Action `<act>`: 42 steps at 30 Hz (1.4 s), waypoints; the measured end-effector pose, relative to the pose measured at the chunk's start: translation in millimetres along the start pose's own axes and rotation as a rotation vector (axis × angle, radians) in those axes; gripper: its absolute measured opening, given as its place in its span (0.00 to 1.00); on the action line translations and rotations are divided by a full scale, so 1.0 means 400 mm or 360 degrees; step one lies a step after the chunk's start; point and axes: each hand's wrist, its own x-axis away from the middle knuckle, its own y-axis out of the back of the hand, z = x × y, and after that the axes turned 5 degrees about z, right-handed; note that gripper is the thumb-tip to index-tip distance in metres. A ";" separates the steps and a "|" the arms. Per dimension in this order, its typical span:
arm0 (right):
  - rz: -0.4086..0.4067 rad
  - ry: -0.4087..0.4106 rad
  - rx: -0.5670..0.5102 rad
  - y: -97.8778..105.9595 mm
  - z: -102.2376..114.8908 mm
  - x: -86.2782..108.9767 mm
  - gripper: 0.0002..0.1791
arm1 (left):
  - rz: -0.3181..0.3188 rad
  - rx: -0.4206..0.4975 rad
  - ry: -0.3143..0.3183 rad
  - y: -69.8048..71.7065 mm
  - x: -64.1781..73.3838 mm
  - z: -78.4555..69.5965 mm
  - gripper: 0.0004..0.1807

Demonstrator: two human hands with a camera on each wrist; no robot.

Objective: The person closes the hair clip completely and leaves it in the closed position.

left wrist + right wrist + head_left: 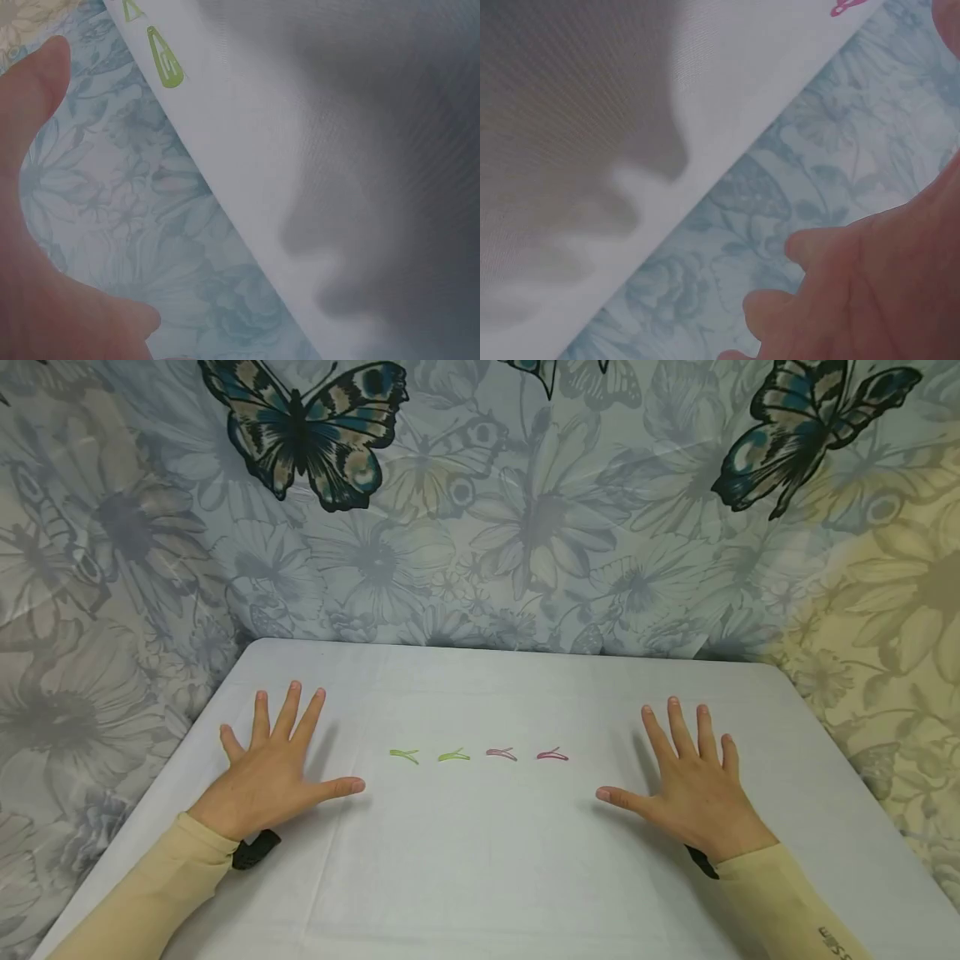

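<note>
Across the middle of the white table lie snap hair clips in a row, each sprung apart. On the left are a yellow-green clip [405, 754] and a second green clip [454, 755]; on the right, a dusky pink clip [502, 753] and a deeper pink clip [552, 755]. My left hand [262, 777] is spread palm down over the table, left of the row, holding nothing. To the right of the row my right hand [697, 789] is spread likewise, also without anything in it. The left wrist view shows a green clip [166, 60] beyond the thumb.
The white table [465, 877] has rounded far corners. Behind it hangs a floral cloth [480, 527] with printed butterflies, which continues along both sides. Black wrist straps [256, 850] show under the sleeves. Both hands cast shadows on the tabletop.
</note>
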 end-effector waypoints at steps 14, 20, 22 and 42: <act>0.0014 0.0032 0.0005 0.013 0.016 -0.008 0.73 | -0.0004 0.0055 -0.0024 0.003 0.014 0.008 0.72; 0.0036 0.0078 -0.0011 0.026 0.051 -0.019 0.72 | 0.0002 0.0088 -0.0073 0.014 0.001 -0.022 0.72; 0.0041 0.0112 -0.0019 0.034 0.079 -0.032 0.71 | -0.0001 0.0086 -0.0099 0.018 -0.012 -0.037 0.72; 0.0021 0.0799 -0.0116 0.019 0.482 -0.203 0.57 | 0.0001 0.0120 -0.0486 0.051 -0.108 -0.099 0.48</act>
